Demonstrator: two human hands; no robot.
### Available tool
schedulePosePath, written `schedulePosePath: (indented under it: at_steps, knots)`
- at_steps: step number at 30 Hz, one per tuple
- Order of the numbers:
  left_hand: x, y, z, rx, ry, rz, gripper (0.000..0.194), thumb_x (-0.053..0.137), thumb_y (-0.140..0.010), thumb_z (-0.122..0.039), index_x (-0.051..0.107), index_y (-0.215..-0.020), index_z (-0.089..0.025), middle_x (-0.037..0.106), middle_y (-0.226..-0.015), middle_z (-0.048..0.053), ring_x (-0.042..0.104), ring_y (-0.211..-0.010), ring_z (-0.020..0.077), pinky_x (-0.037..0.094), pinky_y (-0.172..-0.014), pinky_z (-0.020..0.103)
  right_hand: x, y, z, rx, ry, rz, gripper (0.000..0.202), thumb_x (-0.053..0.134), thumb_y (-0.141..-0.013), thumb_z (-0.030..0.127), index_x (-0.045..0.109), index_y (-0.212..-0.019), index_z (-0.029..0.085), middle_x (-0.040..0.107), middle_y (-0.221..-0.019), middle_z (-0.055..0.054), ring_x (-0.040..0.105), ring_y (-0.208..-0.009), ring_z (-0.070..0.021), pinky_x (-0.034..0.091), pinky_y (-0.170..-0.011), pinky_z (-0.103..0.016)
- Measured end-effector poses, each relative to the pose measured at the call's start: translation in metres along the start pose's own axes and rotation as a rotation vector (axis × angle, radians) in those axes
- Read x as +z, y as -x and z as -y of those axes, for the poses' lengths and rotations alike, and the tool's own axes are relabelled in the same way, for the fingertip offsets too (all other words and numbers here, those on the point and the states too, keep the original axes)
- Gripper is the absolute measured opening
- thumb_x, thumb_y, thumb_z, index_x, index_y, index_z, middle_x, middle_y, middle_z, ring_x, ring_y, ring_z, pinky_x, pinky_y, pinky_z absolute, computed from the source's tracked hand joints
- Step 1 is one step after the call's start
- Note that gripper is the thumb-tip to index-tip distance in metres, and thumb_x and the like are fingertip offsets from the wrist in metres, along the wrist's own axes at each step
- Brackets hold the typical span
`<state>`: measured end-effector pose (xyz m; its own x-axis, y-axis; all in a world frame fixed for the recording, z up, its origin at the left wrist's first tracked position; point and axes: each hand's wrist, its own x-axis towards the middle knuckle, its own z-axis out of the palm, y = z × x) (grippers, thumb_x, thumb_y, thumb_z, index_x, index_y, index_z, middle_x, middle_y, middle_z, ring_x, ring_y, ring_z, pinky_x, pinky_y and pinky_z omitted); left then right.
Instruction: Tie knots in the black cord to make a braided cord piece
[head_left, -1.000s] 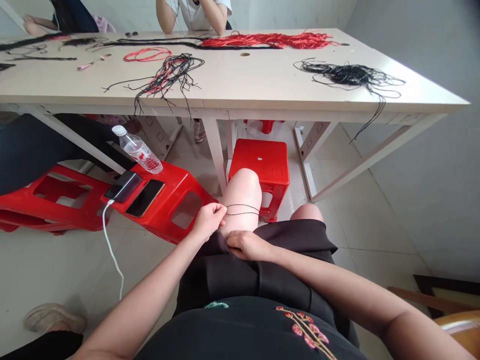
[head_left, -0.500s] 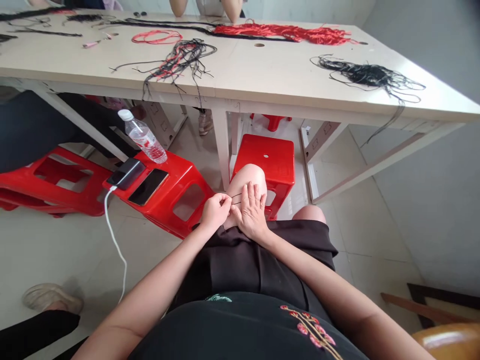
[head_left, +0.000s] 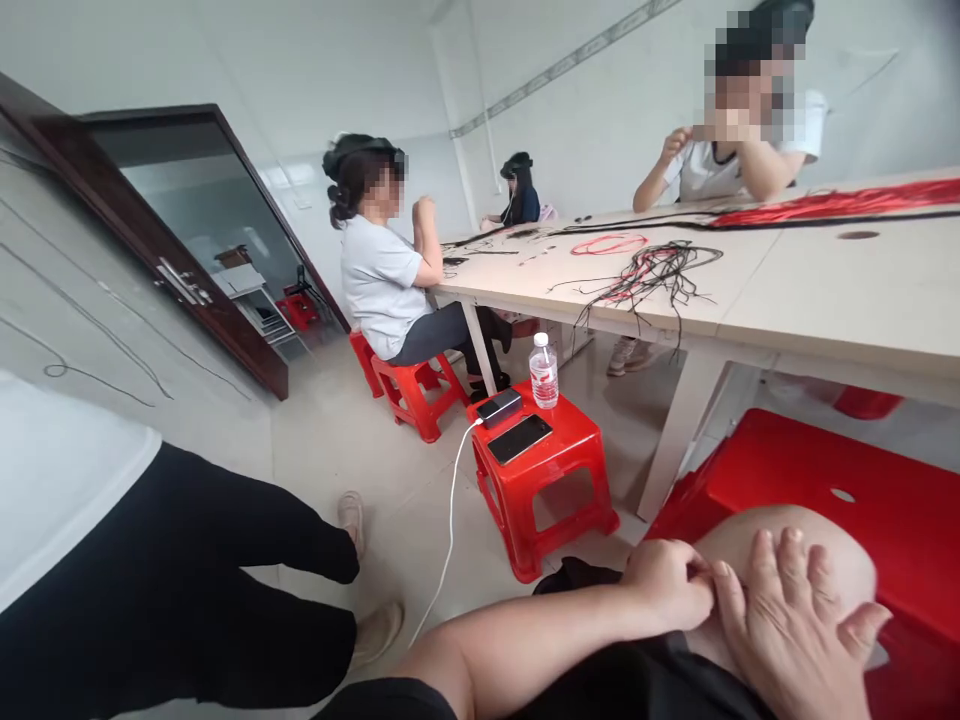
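My left hand (head_left: 670, 588) is closed in a pinch beside my bare knee (head_left: 795, 530); what its fingertips hold is hidden in this view. Flat on the knee lies my right hand (head_left: 795, 610), fingers spread, its thumb side touching the left fingertips. No cord can be made out between the two hands. Beyond them, a tangle of black and red cords (head_left: 652, 270) rests on the table (head_left: 802, 290), some ends hanging over the edge. A loop of red cord (head_left: 609, 245) and a long red bundle (head_left: 847, 203) lie farther back.
A red stool (head_left: 577, 440) holds a water bottle (head_left: 544, 372), a phone (head_left: 520, 438) and a power bank (head_left: 499, 408) with a white cable. Another red stool (head_left: 780, 460) is by my knee. Several people are around; one stands close at the left.
The view has swung left and up, bringing the door, wall and people into sight. The thin black cord seen between my hands no longer shows. Both hands remain at the knee.
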<state>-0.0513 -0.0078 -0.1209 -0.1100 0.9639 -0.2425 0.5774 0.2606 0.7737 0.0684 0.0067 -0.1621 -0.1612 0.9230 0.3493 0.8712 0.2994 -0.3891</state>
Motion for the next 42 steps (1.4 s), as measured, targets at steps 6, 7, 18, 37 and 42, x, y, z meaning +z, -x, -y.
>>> schedulePosePath:
  at_steps: [6, 7, 18, 37, 42]
  knots:
    - [-0.003, 0.007, -0.001, -0.002, -0.014, 0.005, 0.038, 0.051, -0.078, -0.038, 0.071, -0.099, -0.013, 0.073, -0.095, 0.013, 0.067, -0.087, 0.024, 0.051, -0.081, 0.034, 0.005, 0.007, 0.0, -0.026, -0.005, 0.012, 0.08, 0.007, -0.087, 0.05, 0.037, -0.137, -0.004, 0.027, -0.148, -0.025, 0.012, -0.141, -0.0355, -0.001, -0.111, -0.059]
    - [-0.004, 0.009, 0.001, 0.008, -0.011, 0.006, 0.037, 0.051, -0.077, -0.037, 0.072, -0.098, -0.013, 0.073, -0.095, 0.012, 0.067, -0.087, 0.0237, 0.051, -0.081, 0.034, 0.006, 0.011, -0.001, -0.039, -0.002, 0.007, 0.078, 0.008, -0.088, 0.049, 0.036, -0.138, -0.004, 0.027, -0.148, -0.025, 0.011, -0.142, -0.0345, 0.0, -0.11, -0.06]
    - [-0.006, -0.013, -0.003, 0.133, -0.063, -0.057, 0.022, 0.048, -0.079, -0.018, 0.069, -0.081, -0.014, 0.073, -0.086, 0.012, 0.066, -0.08, 0.0206, 0.048, -0.077, 0.031, -0.007, -0.016, 0.015, 0.211, 0.079, 0.217, 0.068, 0.02, -0.091, 0.044, 0.02, -0.145, 0.001, 0.016, -0.153, -0.018, 0.008, -0.143, -0.0295, 0.01, -0.11, -0.06]
    - [0.012, -0.073, -0.023, 0.183, -0.088, -0.09, 0.017, 0.049, -0.076, -0.03, 0.058, -0.066, -0.019, 0.058, -0.052, 0.0, 0.054, -0.05, 0.0132, 0.04, -0.053, 0.021, -0.021, -0.073, -0.012, 0.312, 0.115, 0.105, 0.055, 0.026, -0.094, 0.048, 0.021, -0.146, 0.032, 0.009, -0.157, -0.007, -0.003, -0.142, -0.0339, 0.002, -0.102, -0.072]
    - [0.013, -0.08, -0.026, 0.193, -0.062, -0.084, 0.021, 0.048, -0.078, -0.034, 0.059, -0.067, -0.019, 0.057, -0.05, 0.0, 0.053, -0.049, 0.0126, 0.039, -0.051, 0.021, -0.024, -0.078, -0.012, 0.32, 0.119, 0.141, 0.055, 0.021, -0.094, 0.049, 0.02, -0.146, 0.031, 0.009, -0.157, -0.007, -0.003, -0.142, -0.0346, 0.004, -0.101, -0.073]
